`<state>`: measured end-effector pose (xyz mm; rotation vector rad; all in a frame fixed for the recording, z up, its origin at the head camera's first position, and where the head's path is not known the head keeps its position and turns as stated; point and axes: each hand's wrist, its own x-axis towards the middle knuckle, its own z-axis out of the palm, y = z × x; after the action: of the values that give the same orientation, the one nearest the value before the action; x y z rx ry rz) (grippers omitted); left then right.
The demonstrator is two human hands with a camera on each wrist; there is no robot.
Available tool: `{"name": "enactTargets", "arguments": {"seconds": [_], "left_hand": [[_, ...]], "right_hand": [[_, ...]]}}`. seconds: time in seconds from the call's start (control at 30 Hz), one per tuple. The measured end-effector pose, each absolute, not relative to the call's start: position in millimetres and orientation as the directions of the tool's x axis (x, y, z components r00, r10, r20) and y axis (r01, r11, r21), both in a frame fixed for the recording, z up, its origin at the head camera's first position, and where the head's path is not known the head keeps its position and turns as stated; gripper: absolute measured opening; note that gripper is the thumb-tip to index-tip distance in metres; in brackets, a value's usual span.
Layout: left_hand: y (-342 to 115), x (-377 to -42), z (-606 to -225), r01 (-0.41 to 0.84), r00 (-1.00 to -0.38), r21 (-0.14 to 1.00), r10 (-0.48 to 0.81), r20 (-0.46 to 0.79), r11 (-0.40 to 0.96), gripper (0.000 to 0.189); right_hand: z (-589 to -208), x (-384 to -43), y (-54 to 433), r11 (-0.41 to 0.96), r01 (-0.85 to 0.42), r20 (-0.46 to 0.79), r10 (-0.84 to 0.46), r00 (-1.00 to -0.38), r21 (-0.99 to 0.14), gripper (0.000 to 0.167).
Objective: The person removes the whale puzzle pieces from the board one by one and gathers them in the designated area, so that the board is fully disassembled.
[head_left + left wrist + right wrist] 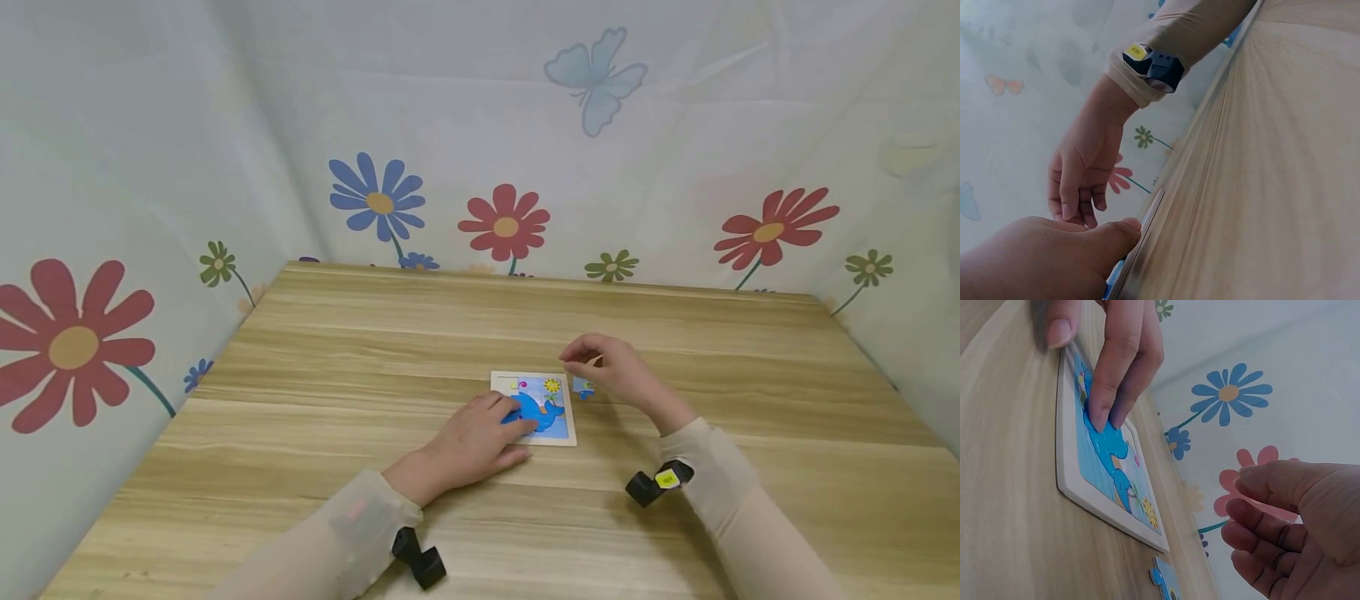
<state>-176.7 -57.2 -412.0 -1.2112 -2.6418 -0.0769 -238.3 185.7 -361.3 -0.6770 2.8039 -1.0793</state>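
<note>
A person in pale sleeves [358, 529] leans a left hand [467, 435] on a puzzle [557, 429] on a wooden table [375, 333], two fingertips set close together on its blue whale [1110, 445], the thumb spread apart. Just beside the puzzle's right edge, a loose piece [581, 387] lies on the tabletop. The right hand [621, 372] hovers near it, fingers loosely bent, thumb near the fingertips, pinching nothing. Flower-print cloth [450, 108] hangs behind.
</note>
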Motion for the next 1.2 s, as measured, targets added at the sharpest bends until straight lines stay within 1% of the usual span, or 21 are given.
{"name": "enactTargets", "arguments": {"seconds": [0.43, 0.83, 1.2], "left_hand": [[-58, -177, -411, 0.753, -0.631, -0.058, 0.744, 0.219, 0.656, 0.041], [-57, -176, -410, 0.757, -0.628, -0.053, 0.747, 0.22, 0.652, 0.041], [-59, -176, -409, 0.768, -0.606, -0.061, 0.753, 0.256, 0.638, 0.039]], "right_hand": [[-367, -237, 166, 0.654, -0.406, 0.08, -0.467, -0.88, -0.638, 0.015], [-373, -238, 147, 0.628, -0.489, 0.125, -0.532, -0.838, -0.605, 0.013], [-378, -237, 132, 0.693, -0.478, 0.093, -0.515, -0.852, -0.539, 0.012]]}}
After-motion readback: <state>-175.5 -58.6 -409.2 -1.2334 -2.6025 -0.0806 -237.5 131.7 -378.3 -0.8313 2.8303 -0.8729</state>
